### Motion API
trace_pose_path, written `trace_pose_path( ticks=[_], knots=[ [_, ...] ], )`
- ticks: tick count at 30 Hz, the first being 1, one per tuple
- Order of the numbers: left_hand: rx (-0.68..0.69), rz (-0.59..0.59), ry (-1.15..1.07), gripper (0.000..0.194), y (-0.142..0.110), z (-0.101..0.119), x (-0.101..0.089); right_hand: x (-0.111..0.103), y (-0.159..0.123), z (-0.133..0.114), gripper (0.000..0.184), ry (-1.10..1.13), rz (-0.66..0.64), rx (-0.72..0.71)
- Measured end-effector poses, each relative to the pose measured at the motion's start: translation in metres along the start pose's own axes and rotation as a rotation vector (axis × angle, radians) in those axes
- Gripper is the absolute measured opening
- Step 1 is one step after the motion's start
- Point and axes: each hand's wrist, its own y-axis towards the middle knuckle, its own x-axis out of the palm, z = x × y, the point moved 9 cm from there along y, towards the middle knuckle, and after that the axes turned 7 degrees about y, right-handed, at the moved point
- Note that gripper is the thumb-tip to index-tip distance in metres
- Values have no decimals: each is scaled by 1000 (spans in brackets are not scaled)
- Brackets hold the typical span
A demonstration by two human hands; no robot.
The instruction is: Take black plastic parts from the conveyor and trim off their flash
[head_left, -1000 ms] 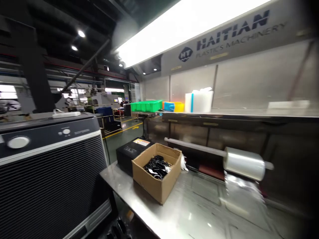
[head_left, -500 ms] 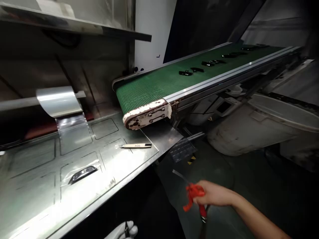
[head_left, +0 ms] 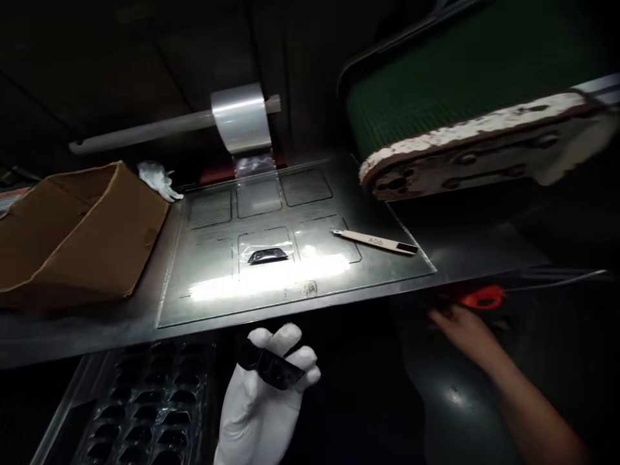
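Note:
My left hand (head_left: 264, 413), in a white glove, is palm up below the table edge. Its curled fingers hold a glossy black plastic part (head_left: 276, 369). My bare right hand (head_left: 458, 323) is under the table edge at the right, beside a red air blow gun (head_left: 484, 297). Motion and shade blur its fingers, so I cannot tell whether they grip the gun. Another black part (head_left: 268, 256) lies on a piece of clear film on the metal table (head_left: 217, 258). To its right are tweezers (head_left: 375, 241) marked A06.
A cardboard box (head_left: 101, 239) stands at the left with a crumpled white glove (head_left: 159, 181) behind it. A film roll (head_left: 242, 119) hangs at the back. The green conveyor's end (head_left: 465, 148) overhangs the table at the right. A clear tray (head_left: 206, 387) of black parts sits lower left.
The view has swung left and closer to the table, bringing the box and tray into sight. My left hand has come up into view with the black part. My right hand and the blow gun are nearer the table edge.

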Motion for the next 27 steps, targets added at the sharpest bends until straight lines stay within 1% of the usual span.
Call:
trace_pose_path(
  ticks=[2,3,4,5,6,7,9,10,11,12,13,14,16,18,21,24,27],
  knots=[
    [37,8,-12,26,-1,7,-3,35,-15,-14,56,50,-172,-9],
    [56,14,-13,26,0,10,-5,50,-27,-29,56,72,-264,-25],
    [70,16,-10,26,0,13,-6,62,-40,-51,55,85,-343,-62],
    [85,16,-6,27,1,15,-7,72,-56,-79,50,94,-418,-117],
    [97,15,-1,28,1,16,-9,77,-70,-112,44,86,-448,-187],
    [107,15,3,28,2,18,-10,77,-84,-149,36,82,-438,-282],
    [132,18,12,29,0,20,-14,74,-115,-230,20,136,-411,-562],
    [146,21,17,29,-1,22,-17,74,-132,-267,21,171,-425,-710],
    [160,25,20,30,-3,23,-19,75,-149,-298,22,196,-436,-836],
    [175,29,23,30,-5,24,-21,77,-162,-323,22,199,-431,-932],
    [199,40,30,30,-6,25,-24,82,-171,-342,20,184,-419,-1000],
    [222,65,40,29,-8,27,-28,88,-177,-356,17,160,-407,-1044],
    [263,146,58,28,-11,31,-38,103,-182,-373,13,110,-402,-1090],
    [293,219,81,27,-12,37,-47,119,-181,-381,13,76,-448,-1104],
    [311,249,103,27,-11,45,-54,135,-177,-387,14,31,-484,-1107],
    [282,289,179,30,-8,50,-64,147,-175,-392,12,-2,-535,-1097],
    [196,371,231,36,-1,44,-79,155,-167,-396,11,-69,-588,-1077]
  ],
)
